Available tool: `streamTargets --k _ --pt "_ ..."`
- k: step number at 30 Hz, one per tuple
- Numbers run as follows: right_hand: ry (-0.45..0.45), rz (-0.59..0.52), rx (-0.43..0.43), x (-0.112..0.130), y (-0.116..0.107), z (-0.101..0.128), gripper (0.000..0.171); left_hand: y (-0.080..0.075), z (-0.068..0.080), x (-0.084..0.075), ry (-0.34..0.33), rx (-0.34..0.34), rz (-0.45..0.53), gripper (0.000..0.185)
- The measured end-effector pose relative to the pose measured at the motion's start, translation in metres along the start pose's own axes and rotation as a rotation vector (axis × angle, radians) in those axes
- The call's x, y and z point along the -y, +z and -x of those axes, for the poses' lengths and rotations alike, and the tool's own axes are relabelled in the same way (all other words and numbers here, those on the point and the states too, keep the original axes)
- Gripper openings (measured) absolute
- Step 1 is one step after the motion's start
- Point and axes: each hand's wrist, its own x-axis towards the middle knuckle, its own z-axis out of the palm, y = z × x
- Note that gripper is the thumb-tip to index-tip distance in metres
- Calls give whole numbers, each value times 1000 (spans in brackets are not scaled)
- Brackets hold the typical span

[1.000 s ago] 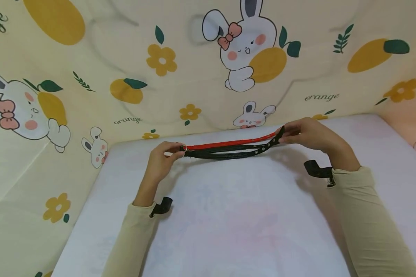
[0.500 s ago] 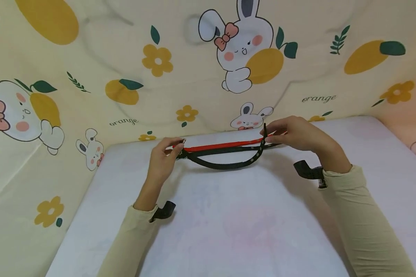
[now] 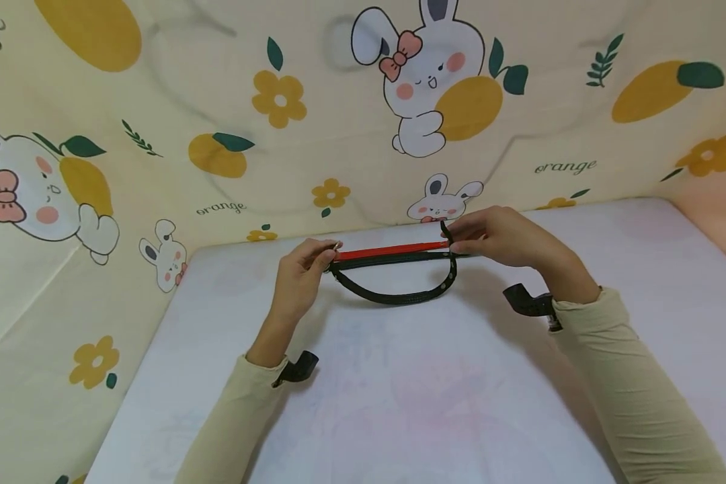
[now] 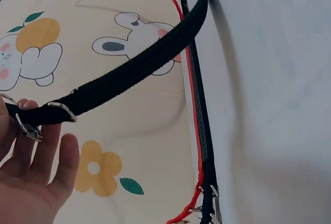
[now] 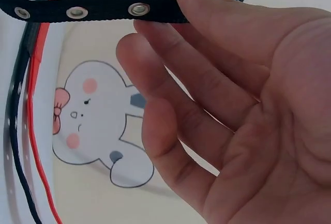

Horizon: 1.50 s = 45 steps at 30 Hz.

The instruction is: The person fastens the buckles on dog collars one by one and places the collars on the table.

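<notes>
A black collar (image 3: 393, 299) with metal eyelets hangs in a downward curve between my two hands. My left hand (image 3: 299, 275) holds its buckle end; in the left wrist view the metal buckle (image 4: 30, 130) shows against the fingers. My right hand (image 3: 514, 238) pinches the pointed, eyeleted end between thumb and fingertips, as the collar (image 5: 103, 9) shows in the right wrist view. Behind the curve, a red collar (image 3: 393, 251) and another black collar (image 3: 393, 261) lie stretched side by side near the table's back edge. Their metal fittings (image 4: 207, 203) appear in the left wrist view.
A white table (image 3: 387, 390) spreads out below the hands. A cream cloth (image 3: 339, 154) printed with rabbits, oranges and flowers rises behind it and at the left. Small black camera mounts (image 3: 529, 301) sit on both wrists.
The held black collar has separated from the others and sags into a deeper curve. My right hand has moved left, and my left hand slightly right, bringing them closer together.
</notes>
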Motion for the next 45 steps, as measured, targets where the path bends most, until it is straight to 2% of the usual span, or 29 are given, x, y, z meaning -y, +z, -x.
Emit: streamTargets --k 4,6,13,20,25,30,35,40,45 --pt "-14 -6 -2 5 2 -3 32 1 1 -4 7 12 73 23" --pt "-21 -13 -2 7 3 -4 30 2 1 -5 3 10 77 23" --pt "-23 -30 24 9 9 -3 27 5 4 -7 -60 -6 34 23" --pt "-42 -10 8 11 13 -3 24 8 4 -8 -52 8 7 24" --pt "-50 -11 -4 14 15 -4 25 8 6 -13 -68 32 -56 27" --pt "-70 15 -43 14 15 -4 25 9 9 -19 -35 31 -114 27" --pt "-77 23 -59 19 15 -3 24 11 11 -19 3 44 -102 25" --pt "-107 39 -56 23 19 -2 22 15 11 -19 1 63 -100 25" --pt "-135 62 -57 26 20 -2 19 16 12 -20 10 52 -104 25"
